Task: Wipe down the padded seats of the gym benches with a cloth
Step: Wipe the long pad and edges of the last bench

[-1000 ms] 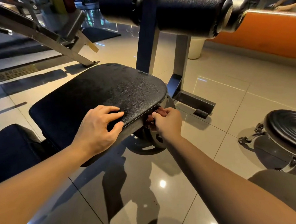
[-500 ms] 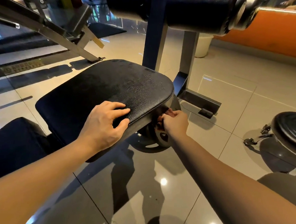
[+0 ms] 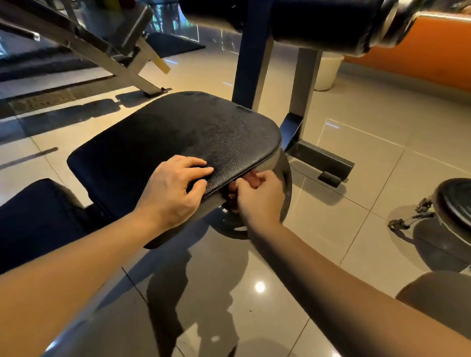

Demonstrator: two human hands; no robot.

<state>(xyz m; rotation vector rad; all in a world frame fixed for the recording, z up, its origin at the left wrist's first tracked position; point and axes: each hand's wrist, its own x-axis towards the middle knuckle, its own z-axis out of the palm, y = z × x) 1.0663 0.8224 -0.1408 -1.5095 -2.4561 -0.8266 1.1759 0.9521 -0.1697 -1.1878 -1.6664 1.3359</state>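
Edge-wiping seems underway: the right hand clutches a crumpled reddish cloth at the five-o'clock rim of the black textured padded seat. The left hand presses on top, relaxed and empty. The next move likely calls for sliding along the rim.

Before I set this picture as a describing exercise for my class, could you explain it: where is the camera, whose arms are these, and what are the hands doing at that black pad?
The camera sits on a person's head, looking down, so both bare arms are that person's own. The black pad is the padded seat of a gym bench on a glossy tiled floor. The left hand rests on the seat's near edge, fingers bent. The right hand grips a bunched reddish cloth against the seat's side edge. Above is a black roller pad; a round black disc stands at the right.
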